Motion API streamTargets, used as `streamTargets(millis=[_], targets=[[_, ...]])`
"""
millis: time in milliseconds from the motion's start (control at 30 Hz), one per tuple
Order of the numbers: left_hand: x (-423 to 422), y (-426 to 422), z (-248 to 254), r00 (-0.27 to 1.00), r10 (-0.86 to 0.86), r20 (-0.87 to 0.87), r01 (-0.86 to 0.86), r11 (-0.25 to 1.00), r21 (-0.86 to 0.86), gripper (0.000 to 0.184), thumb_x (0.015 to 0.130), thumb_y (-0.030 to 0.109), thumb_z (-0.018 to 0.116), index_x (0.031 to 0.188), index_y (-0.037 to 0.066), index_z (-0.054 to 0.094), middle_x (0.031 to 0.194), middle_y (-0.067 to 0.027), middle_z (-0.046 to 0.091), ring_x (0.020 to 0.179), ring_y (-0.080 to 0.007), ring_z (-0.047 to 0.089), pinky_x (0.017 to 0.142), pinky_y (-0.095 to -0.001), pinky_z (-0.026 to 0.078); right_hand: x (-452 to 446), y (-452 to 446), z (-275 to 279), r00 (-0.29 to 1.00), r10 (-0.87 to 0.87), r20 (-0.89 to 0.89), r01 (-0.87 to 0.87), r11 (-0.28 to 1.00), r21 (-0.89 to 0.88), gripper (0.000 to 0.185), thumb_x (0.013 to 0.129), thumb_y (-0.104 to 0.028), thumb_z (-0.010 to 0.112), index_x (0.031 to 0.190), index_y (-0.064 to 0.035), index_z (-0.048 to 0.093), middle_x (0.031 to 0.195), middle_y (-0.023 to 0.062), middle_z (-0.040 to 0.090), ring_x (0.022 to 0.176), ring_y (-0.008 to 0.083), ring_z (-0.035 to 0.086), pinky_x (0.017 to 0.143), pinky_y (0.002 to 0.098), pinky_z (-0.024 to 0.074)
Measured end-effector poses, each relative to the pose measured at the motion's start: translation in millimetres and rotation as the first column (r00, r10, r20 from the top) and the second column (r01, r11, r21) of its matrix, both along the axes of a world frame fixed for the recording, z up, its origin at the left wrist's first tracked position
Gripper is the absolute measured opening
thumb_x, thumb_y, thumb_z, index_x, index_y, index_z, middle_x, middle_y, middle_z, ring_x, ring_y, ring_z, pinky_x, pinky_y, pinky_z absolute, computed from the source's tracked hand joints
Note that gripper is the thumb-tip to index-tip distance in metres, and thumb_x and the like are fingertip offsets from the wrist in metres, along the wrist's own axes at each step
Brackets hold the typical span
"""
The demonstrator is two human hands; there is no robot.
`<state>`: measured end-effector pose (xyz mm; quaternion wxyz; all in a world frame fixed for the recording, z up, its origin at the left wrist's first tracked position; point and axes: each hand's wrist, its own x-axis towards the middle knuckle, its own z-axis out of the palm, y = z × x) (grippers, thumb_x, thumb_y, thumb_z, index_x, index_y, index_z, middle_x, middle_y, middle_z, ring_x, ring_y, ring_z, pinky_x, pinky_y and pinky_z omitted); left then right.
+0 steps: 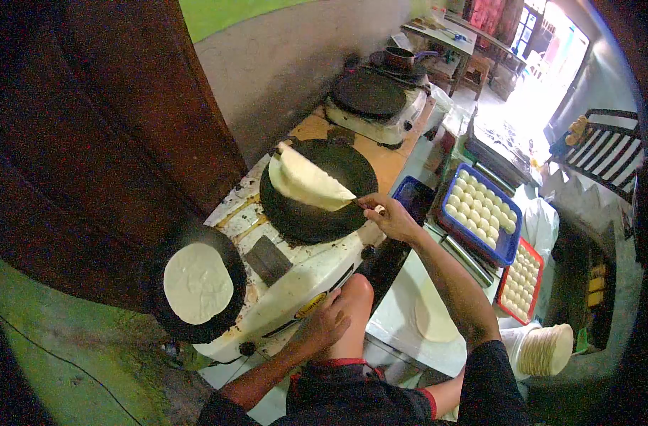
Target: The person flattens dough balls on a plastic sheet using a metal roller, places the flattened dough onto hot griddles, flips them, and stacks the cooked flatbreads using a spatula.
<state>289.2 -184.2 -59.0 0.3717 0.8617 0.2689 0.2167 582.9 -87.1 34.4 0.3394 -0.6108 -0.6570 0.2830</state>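
Note:
My right hand [395, 219] is closed around the end of a slim stick-like spatula [379, 209]; most of its length is hidden. A pale flatbread [313, 177] hangs folded over it, lifted above the dark round griddle [338, 226] on the right burner. My left hand [325, 321] lies on my bent knee, fingers laid out and holding nothing, near the front of the white stove [295, 287]. On the left griddle [232, 266] lies another round flatbread [198, 284], flat with a bumpy surface.
Dough balls fill a blue tray [510, 257] and a red tray [505, 307] on the right. A rolled dough sheet [436, 312] lies on the white work surface [398, 305]. Stacked flatbreads [547, 349] stand lower right. Another stove [377, 121] sits further back along the wall.

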Motion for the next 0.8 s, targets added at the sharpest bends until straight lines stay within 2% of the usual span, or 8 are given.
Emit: streamTargets(millis=[133,200,267,533,600,667,767,800], targets=[[17.6,8.3,-0.5,0.985,-0.129,0.112,0.113,0.984,0.14,0.045,0.089,0.021,0.068,0.124,-0.004,0.059,0.135,-0.0326,0.049,0.128,-0.0498,0.046,0.11,-0.0519,0.038,-3.0,-15.6,-25.0,0.934,0.04,0.355,-0.087,0.989,0.119,0.034,0.089,-0.004,0.06,0.122,-0.0073,0.065,0.109,0.0193,0.066,0.1,0.039,0.065,0.088,0.0453,0.0532],[28.9,7.2,1.7,0.969,-0.156,0.19,0.134,0.983,0.126,0.045,0.09,0.022,0.068,0.124,-0.005,0.059,0.135,-0.0319,0.05,0.129,-0.0487,0.045,0.111,-0.0515,0.037,-24.1,-56.0,-6.0,0.921,-0.061,0.385,0.085,0.995,-0.044,0.034,0.089,-0.006,0.061,0.122,-0.0112,0.065,0.104,0.0184,0.064,0.095,0.0396,0.064,0.083,0.0469,0.0535],[34.9,4.5,0.2,0.947,-0.175,0.27,0.15,0.983,0.108,0.045,0.09,0.022,0.069,0.124,-0.005,0.059,0.135,-0.0311,0.05,0.13,-0.0477,0.044,0.111,-0.0512,0.036,-28.0,-98.5,2.9,0.91,-0.125,0.396,0.144,0.989,-0.02,0.033,0.09,-0.009,0.061,0.123,-0.0137,0.064,0.099,0.0172,0.062,0.091,0.0389,0.064,0.078,0.0476,0.0532],[12.7,-9.6,-13.8,0.992,-0.099,0.077,0.103,0.993,-0.058,0.047,0.091,0.024,0.067,0.127,-0.004,0.057,0.139,-0.0294,0.047,0.132,-0.0446,0.044,0.112,-0.0474,0.036,-37.3,-224.2,55.8,0.816,-0.331,0.474,0.439,0.889,-0.135,0.03,0.087,-0.005,0.065,0.116,-0.0103,0.066,0.094,0.0167,0.062,0.084,0.0369,0.066,0.075,0.0451,0.0537],[15.0,-12.0,-3.5,0.996,-0.086,0.026,0.088,0.99,-0.108,0.045,0.095,0.028,0.062,0.13,-0.001,0.057,0.142,-0.0282,0.048,0.135,-0.0425,0.044,0.113,-0.0481,0.035,-42.7,-197.9,33.7,0.846,-0.325,0.422,0.382,0.923,-0.054,0.031,0.088,-0.006,0.062,0.118,-0.0122,0.064,0.095,0.0182,0.062,0.085,0.0397,0.065,0.075,0.0457,0.0534],[25.3,-18.7,-27.2,0.968,-0.087,0.234,0.149,0.953,-0.263,0.042,0.095,0.024,0.063,0.129,0.0,0.058,0.142,-0.0253,0.048,0.135,-0.0403,0.044,0.114,-0.0462,0.034,-53.8,-136.6,12.3,0.876,-0.328,0.355,0.359,0.933,-0.023,0.037,0.089,-0.008,0.06,0.125,-0.0132,0.06,0.103,0.0198,0.061,0.095,0.0424,0.063,0.08,0.0474,0.0521],[41.0,-38.5,-40.4,0.912,0.043,0.408,0.175,0.858,-0.482,0.042,0.089,0.022,0.068,0.126,0.002,0.062,0.134,-0.0242,0.052,0.129,-0.0438,0.046,0.111,-0.0503,0.035,-58.9,-35.3,-43.7,0.911,-0.311,0.27,0.296,0.95,0.098,0.041,0.09,-0.012,0.057,0.13,-0.0172,0.056,0.103,0.022,0.058,0.092,0.045,0.063,0.079,0.0544,0.0522],[39.1,-32.9,-16.6,0.947,-0.07,0.315,0.133,0.974,-0.184,0.043,0.088,0.021,0.07,0.125,0.003,0.063,0.131,-0.0242,0.054,0.128,-0.0436,0.048,0.111,-0.0515,0.036,-61.9,-14.0,-56.4,0.889,-0.339,0.307,0.317,0.941,0.12,0.039,0.09,-0.012,0.059,0.128,-0.0181,0.057,0.103,0.0216,0.058,0.091,0.0446,0.063,0.078,0.0543,0.0521]])
